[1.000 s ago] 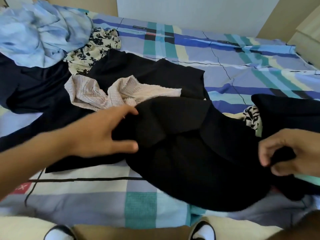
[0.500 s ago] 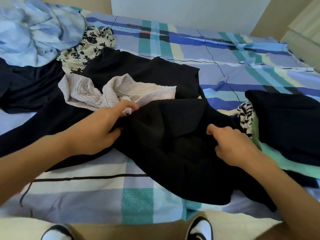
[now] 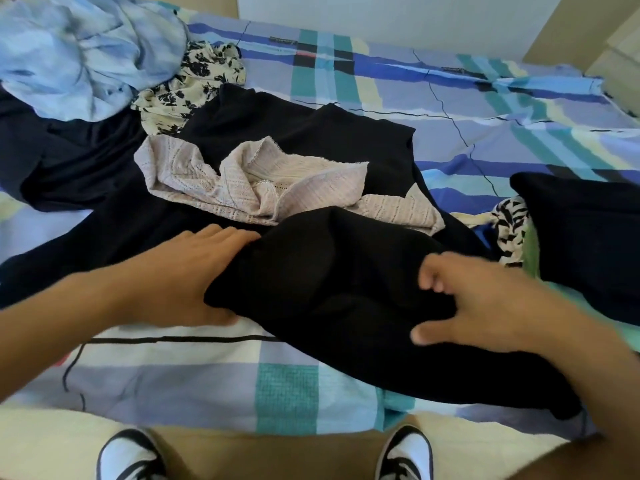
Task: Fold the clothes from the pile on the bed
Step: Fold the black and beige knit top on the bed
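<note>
A black garment (image 3: 346, 271) lies bunched near the bed's front edge. My left hand (image 3: 187, 275) holds its left edge, the cloth running between fingers and thumb. On the garment's right part, my right hand (image 3: 485, 306), blurred, grips a fold with curled fingers. Behind lies the pile: a pale pink lace top (image 3: 256, 188), a larger black garment (image 3: 311, 129) spread flat, a navy garment (image 3: 69, 157), a cream floral piece (image 3: 194, 81) and a light blue garment (image 3: 79, 53).
At the right, a folded black piece (image 3: 588, 237) sits on a stack with a zebra-print item (image 3: 512, 230) and a green one (image 3: 531, 251). The plaid bedsheet (image 3: 450, 109) shows at the back right. My shoes (image 3: 405, 455) stand by the bed's front edge.
Both hands have drawn the black garment toward the front edge, uncovering more of the pink lace top. My right hand came in from the far right onto the garment.
</note>
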